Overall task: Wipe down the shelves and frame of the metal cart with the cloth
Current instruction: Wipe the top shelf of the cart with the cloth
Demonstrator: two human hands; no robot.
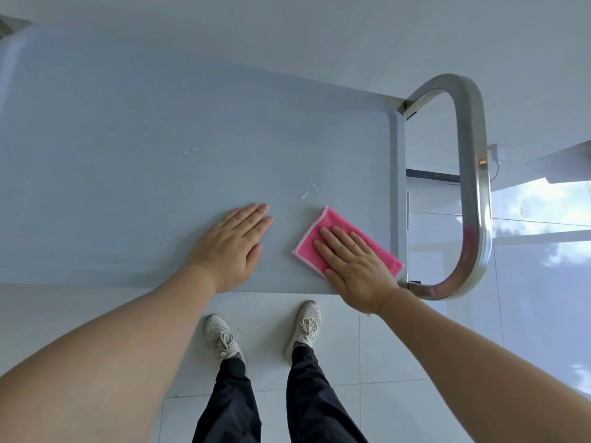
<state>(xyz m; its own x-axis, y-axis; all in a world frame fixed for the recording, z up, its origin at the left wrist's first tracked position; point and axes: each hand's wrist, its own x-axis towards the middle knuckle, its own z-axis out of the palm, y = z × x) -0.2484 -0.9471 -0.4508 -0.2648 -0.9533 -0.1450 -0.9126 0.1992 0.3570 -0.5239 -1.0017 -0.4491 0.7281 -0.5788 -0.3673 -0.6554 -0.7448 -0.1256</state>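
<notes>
Folded pink microfibre cloth (339,238) lies near the right corner of the grey metal cart's top shelf (160,139), pressed flat under the right hand (355,263), fingers straight; the left hand (230,244) rests flat, fingers together, bracing beside it. Soft and light, the cloth probably needs palm pressure, not pinching, toward the water droplets (303,195).

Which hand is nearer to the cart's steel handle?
The right hand, pressing the pink cloth flat near the top shelf's handle-side edge, just short of the steel handle. The left hand lies flat farther from it, beyond the cloth.
</notes>
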